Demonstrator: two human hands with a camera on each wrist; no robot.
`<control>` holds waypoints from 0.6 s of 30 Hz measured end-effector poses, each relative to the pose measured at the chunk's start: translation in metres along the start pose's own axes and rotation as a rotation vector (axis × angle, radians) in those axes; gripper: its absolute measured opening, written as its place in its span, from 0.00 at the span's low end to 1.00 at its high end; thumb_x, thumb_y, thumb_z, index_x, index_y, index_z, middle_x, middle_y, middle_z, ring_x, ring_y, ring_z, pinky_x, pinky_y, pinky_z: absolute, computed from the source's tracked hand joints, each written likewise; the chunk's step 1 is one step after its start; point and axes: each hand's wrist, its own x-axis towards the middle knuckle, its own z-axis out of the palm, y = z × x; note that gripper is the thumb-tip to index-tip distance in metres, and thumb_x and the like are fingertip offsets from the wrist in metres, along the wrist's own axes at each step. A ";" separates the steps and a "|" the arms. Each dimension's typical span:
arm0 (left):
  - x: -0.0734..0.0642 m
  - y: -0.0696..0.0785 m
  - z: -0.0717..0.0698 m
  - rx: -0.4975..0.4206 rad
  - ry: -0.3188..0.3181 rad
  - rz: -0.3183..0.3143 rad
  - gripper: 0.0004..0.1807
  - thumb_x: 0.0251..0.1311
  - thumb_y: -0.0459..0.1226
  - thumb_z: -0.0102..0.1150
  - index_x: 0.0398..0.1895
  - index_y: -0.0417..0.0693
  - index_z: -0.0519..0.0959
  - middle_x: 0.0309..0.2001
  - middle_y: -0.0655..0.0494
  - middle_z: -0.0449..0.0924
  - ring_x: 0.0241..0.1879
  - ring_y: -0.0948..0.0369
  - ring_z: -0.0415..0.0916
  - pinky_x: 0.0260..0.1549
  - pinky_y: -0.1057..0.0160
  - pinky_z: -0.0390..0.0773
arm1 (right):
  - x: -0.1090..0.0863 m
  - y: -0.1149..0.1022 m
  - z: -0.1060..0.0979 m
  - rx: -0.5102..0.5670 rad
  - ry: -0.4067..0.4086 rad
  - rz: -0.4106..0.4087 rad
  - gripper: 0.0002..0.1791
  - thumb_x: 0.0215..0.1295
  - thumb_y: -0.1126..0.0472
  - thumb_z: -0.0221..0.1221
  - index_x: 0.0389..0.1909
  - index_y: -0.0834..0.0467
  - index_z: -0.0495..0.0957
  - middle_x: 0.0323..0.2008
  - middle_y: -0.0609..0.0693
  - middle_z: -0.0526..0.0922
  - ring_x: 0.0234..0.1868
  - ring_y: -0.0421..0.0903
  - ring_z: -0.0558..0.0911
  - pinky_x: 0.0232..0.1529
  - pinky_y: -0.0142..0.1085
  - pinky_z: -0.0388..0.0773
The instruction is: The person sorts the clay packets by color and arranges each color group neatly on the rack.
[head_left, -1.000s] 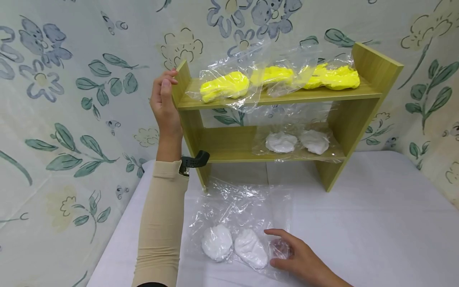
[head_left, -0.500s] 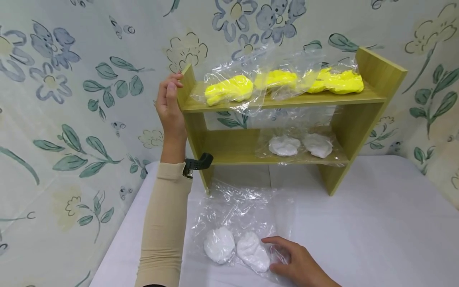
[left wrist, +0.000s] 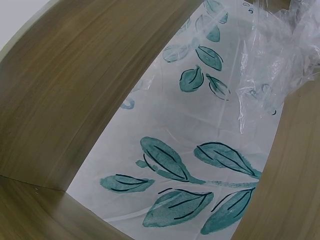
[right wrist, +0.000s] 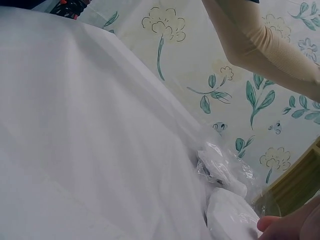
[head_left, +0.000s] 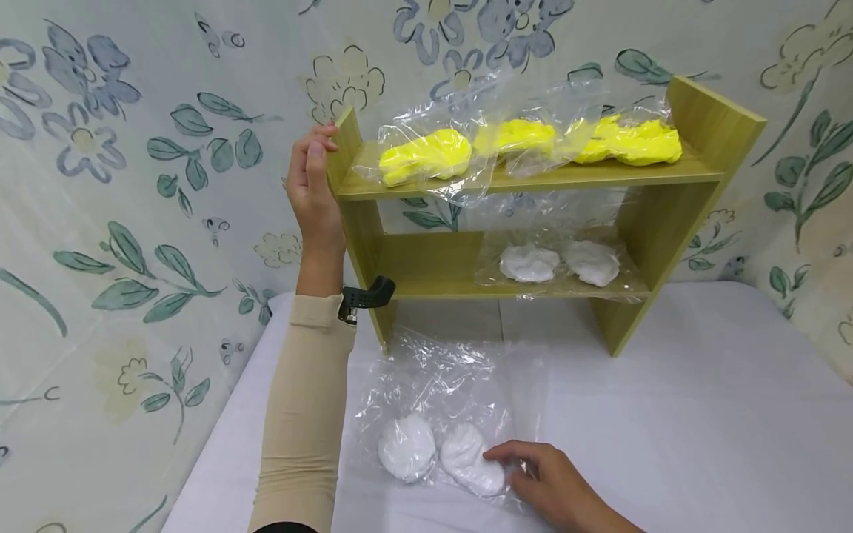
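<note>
In the head view my left hand (head_left: 313, 185) holds the upper left side panel of a small two-tier wooden shelf (head_left: 426, 263). On the table in front lies a clear plastic bag (head_left: 453, 370) with two white, soft-looking lumps inside. My right hand (head_left: 556, 481) is at the bag's right side, index finger and thumb pinching the right edge of the right-hand lump (head_left: 466, 455). The left-hand lump (head_left: 406, 448) is untouched. In the right wrist view the fingertip (right wrist: 267, 222) meets a white lump (right wrist: 230, 215). The left wrist view shows shelf boards (left wrist: 75, 85), not my hand.
Bags with yellow lumps (head_left: 426, 155) line the top shelf. A bag with two white lumps (head_left: 529, 263) sits on the right of the lower shelf. White cloth (head_left: 720, 414) covers the table, and a floral curtain (head_left: 166, 333) hangs behind and at the left.
My right hand's index finger and thumb have drawn closer together and onto the right-hand lump's edge. My left hand stays on the shelf panel; the head view shifts slightly.
</note>
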 end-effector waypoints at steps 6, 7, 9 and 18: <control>0.001 0.001 0.001 0.007 0.008 -0.008 0.11 0.67 0.35 0.40 0.32 0.52 0.74 0.52 0.48 0.77 0.64 0.59 0.64 0.65 0.69 0.58 | 0.001 -0.001 -0.004 0.071 -0.041 0.050 0.18 0.61 0.68 0.57 0.45 0.44 0.83 0.46 0.38 0.83 0.51 0.37 0.77 0.50 0.31 0.74; 0.001 0.001 0.001 0.005 0.009 -0.009 0.11 0.67 0.35 0.40 0.32 0.52 0.74 0.52 0.48 0.77 0.64 0.59 0.65 0.65 0.69 0.58 | 0.001 -0.001 -0.004 0.086 -0.040 0.052 0.17 0.62 0.68 0.58 0.45 0.44 0.83 0.47 0.39 0.83 0.51 0.37 0.77 0.50 0.31 0.74; 0.001 0.001 0.001 0.002 0.012 -0.011 0.11 0.67 0.34 0.40 0.32 0.52 0.74 0.52 0.48 0.77 0.63 0.60 0.65 0.65 0.69 0.58 | 0.002 0.000 -0.005 0.112 -0.034 0.046 0.16 0.62 0.68 0.58 0.46 0.46 0.82 0.46 0.41 0.83 0.48 0.36 0.78 0.46 0.30 0.75; 0.002 0.001 0.002 -0.010 0.008 -0.020 0.12 0.67 0.34 0.39 0.32 0.51 0.74 0.52 0.47 0.76 0.63 0.62 0.65 0.65 0.69 0.58 | 0.006 0.000 -0.006 0.134 0.013 0.093 0.12 0.55 0.60 0.67 0.42 0.48 0.83 0.43 0.41 0.83 0.44 0.35 0.77 0.43 0.27 0.72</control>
